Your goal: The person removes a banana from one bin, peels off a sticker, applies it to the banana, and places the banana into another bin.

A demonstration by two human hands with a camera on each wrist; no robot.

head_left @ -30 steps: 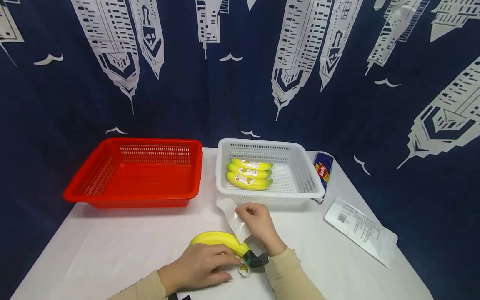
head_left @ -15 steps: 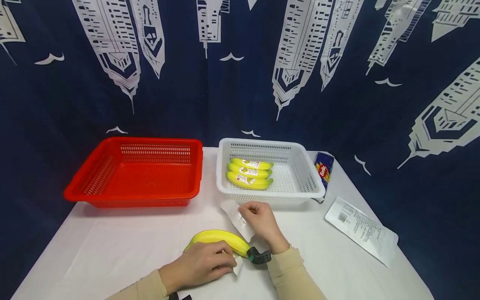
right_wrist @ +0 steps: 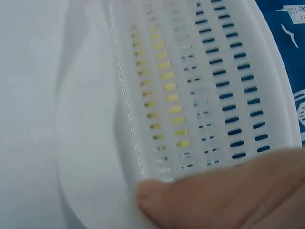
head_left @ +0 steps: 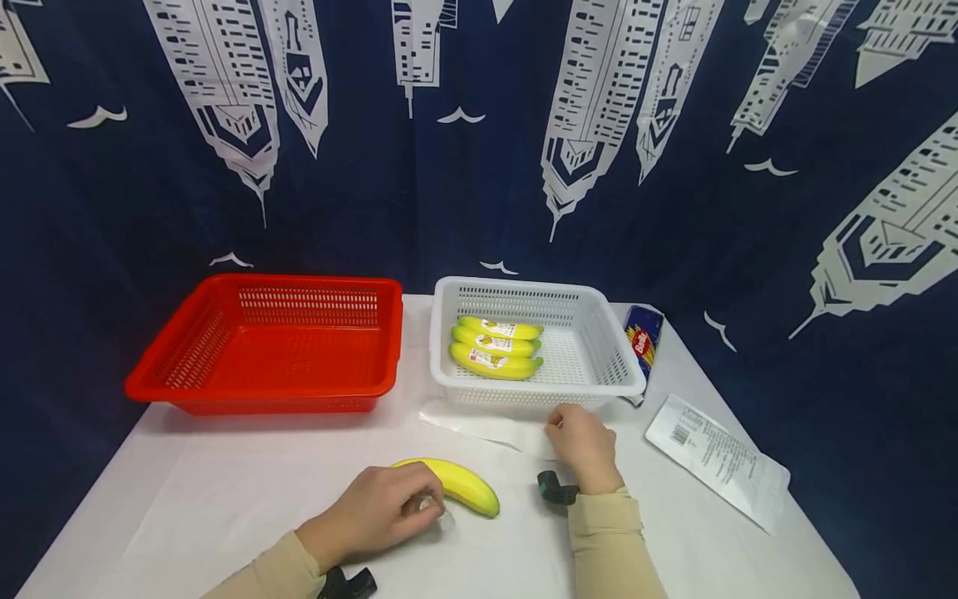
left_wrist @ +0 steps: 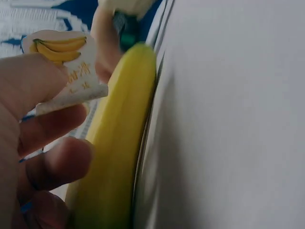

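Note:
In the head view a loose yellow banana (head_left: 464, 484) lies on the white tabletop. My left hand (head_left: 377, 509) is just beside its near side, and in the left wrist view it pinches a curled-edge sticker (left_wrist: 78, 71) printed with bananas and lettering between thumb and fingers. My right hand (head_left: 586, 445) holds one end of a white backing strip (head_left: 482, 426), which stretches leftward in front of the white basket (head_left: 539, 388). Several of the right hand's fingers are hidden. Inside that basket, 3 bananas (head_left: 496, 363) with labels lie side by side.
A red basket (head_left: 299, 403) stands at the back left. Right of the white basket is a blue Barilla packet (head_left: 644, 337). Near the right table edge lies a silvery-white pouch (head_left: 718, 462) with printed text. Behind the table hangs a dark blue curtain (head_left: 479, 200).
My right hand has moved right and away from the banana, swinging the backing strip flatter along the white basket. My left hand has lifted the sticker and drawn slightly left.

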